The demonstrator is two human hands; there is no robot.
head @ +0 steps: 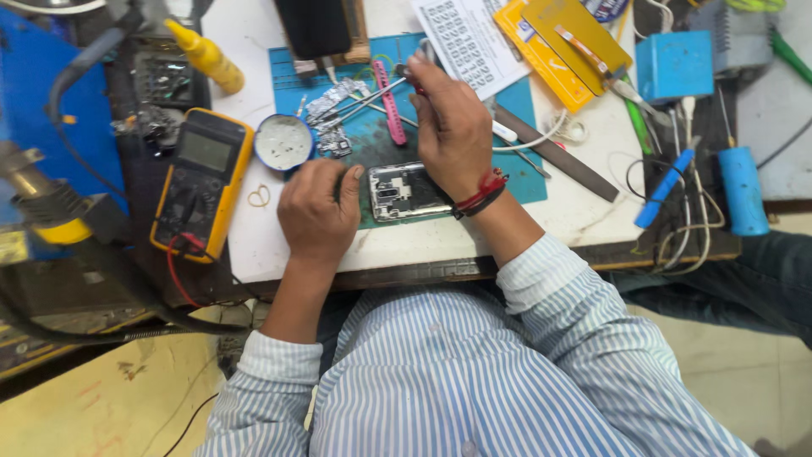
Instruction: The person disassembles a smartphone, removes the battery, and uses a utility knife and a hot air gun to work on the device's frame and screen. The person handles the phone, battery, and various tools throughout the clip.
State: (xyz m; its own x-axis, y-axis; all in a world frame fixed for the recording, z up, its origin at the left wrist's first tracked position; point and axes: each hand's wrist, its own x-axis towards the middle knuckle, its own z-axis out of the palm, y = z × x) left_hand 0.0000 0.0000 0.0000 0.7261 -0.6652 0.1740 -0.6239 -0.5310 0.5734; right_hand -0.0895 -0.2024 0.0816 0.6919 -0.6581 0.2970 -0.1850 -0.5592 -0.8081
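Silver opened phone (404, 190) lies crosswise (left hand (317, 211) steadying).

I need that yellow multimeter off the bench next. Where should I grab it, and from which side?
Take the yellow-cased black multimeter across its long yellow sides, about mid-body, coming from above. It lies flat, face up, slightly tilted, with both side edges exposed. Avoid its near end, where the red lead plugs in, and mind the round white tin beside its far corner.
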